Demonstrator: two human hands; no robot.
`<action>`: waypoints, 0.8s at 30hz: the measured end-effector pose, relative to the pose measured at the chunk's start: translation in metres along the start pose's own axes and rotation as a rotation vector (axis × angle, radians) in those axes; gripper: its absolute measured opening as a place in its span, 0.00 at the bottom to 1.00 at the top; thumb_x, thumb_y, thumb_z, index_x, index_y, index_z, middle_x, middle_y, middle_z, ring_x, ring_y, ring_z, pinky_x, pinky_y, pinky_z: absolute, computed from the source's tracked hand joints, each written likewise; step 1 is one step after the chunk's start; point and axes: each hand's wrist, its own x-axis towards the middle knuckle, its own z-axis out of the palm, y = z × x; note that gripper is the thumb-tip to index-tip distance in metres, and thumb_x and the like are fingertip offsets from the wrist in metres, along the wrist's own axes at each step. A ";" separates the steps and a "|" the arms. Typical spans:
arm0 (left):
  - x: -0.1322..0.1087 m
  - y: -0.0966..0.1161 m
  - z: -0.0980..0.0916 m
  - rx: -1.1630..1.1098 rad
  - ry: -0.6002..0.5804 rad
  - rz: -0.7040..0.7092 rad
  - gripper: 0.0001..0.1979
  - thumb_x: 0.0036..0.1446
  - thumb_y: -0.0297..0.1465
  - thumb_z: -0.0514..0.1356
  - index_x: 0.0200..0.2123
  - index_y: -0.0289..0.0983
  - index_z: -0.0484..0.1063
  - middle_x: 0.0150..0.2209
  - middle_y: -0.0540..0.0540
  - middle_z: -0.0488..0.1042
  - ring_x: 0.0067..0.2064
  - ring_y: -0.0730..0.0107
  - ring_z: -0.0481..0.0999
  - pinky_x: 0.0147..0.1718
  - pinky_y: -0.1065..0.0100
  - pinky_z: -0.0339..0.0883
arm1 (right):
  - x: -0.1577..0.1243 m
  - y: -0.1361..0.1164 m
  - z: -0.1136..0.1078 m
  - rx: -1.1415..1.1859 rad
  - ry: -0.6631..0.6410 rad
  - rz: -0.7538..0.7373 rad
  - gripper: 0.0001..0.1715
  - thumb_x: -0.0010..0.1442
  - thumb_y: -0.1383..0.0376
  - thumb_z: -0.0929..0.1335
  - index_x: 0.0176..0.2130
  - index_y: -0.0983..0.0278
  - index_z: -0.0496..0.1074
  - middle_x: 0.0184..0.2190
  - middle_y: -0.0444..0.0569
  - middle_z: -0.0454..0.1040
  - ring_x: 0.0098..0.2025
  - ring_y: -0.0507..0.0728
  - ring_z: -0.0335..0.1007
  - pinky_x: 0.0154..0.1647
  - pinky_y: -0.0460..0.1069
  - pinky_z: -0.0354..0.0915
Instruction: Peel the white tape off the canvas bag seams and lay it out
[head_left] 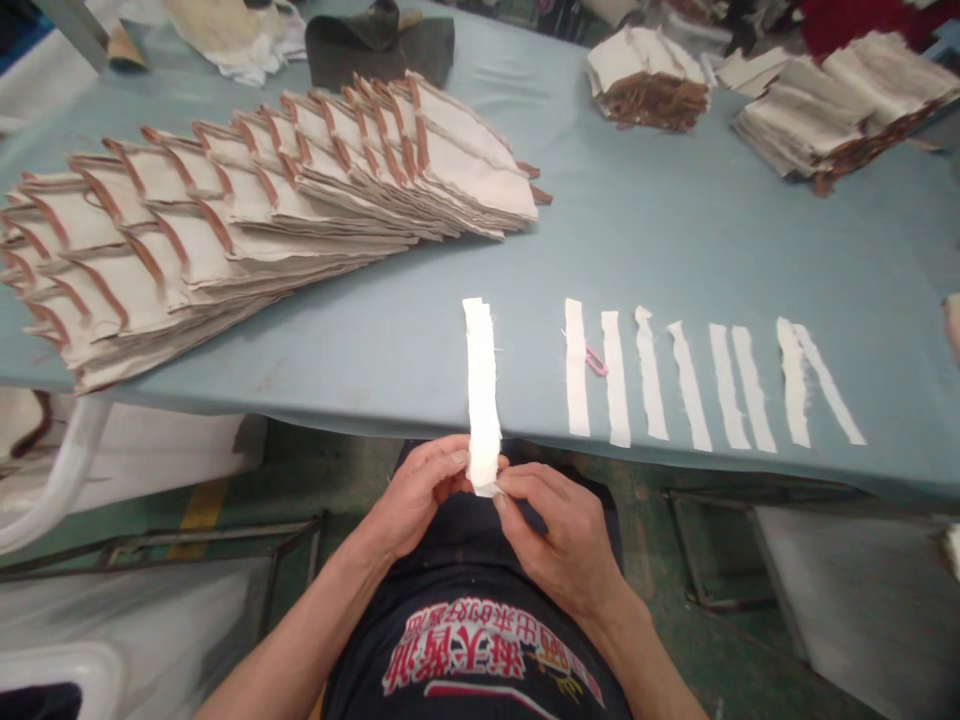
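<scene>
A white fabric strip (482, 390) with frayed sides lies partly on the blue-green table, its lower end over the front edge. That end is pinched on its left side by my left hand (424, 490) and at its lower right corner by my right hand (559, 520). To the right, several separate white strips (615, 380) lie roughly upright in a row on the table. A small pink clip (596, 362) rests between the first two of them.
Overlapping cream fabric pieces with brown edging (247, 200) spread over the table's left half. Two more stacks (649, 75) sit at the back right, and a dark cloth (380, 48) at the back. Metal frames (300, 540) stand below the table (675, 230).
</scene>
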 end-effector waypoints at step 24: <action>-0.019 0.003 0.003 0.278 -0.017 0.189 0.17 0.63 0.38 0.65 0.50 0.33 0.82 0.41 0.42 0.83 0.40 0.64 0.75 0.44 0.67 0.68 | 0.012 -0.023 0.019 0.228 0.040 0.386 0.13 0.66 0.65 0.67 0.32 0.63 0.78 0.30 0.47 0.83 0.30 0.54 0.79 0.36 0.47 0.70</action>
